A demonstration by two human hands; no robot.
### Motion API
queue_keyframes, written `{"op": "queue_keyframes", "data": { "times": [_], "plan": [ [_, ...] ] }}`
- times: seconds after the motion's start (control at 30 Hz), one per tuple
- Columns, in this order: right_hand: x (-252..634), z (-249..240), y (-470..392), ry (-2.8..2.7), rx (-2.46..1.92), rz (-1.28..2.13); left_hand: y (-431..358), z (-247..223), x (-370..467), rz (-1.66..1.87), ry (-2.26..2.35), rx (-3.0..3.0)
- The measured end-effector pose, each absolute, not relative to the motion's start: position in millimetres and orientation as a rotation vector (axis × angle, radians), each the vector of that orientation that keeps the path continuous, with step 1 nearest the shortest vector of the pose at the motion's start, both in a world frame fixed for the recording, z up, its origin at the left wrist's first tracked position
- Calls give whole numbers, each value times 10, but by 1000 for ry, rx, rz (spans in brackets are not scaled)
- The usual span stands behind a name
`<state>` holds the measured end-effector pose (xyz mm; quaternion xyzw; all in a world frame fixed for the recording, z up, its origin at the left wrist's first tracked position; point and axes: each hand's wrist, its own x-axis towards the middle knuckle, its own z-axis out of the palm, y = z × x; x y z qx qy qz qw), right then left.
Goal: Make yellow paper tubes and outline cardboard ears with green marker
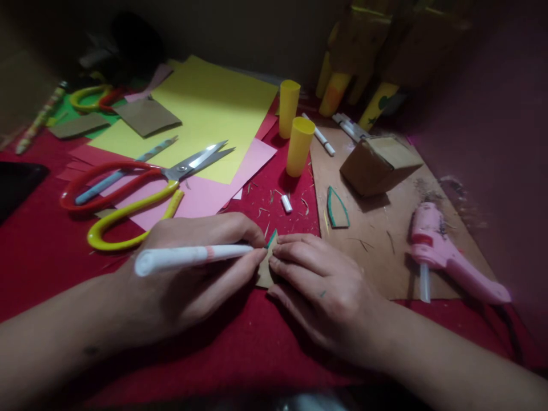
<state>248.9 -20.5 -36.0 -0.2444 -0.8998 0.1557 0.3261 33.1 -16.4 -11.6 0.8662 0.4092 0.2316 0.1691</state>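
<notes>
My left hand [192, 265] is closed around a white marker [192, 258], its tip end down at a small cardboard piece [266, 276]. A green line runs along the upper left edge of that piece. My right hand [321, 279] presses the piece from the right, fingers close together and covering much of it. Just beyond the hands lies a white marker cap [286, 204]. To the right of it, a pointed cardboard cutout [338, 209] with a green outline rests on a larger cardboard sheet [363, 251].
Red-and-yellow scissors [182, 173] lie on yellow paper [214, 108] and pink paper at left, over a blue pencil [103, 187]. Two yellow paper tubes [300, 147] stand ahead. At right are a cardboard box [379, 165] and a pink glue gun [445, 251]. Scraps litter the red cloth.
</notes>
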Motion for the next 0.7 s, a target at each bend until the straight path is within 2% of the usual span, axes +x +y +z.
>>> {"op": "queue_keyframes", "data": {
  "times": [0.7],
  "plan": [
    [2502, -382, -208, -2356, -639, 392, -224, -130, 343, 731, 1215, 2442]
  ]
}}
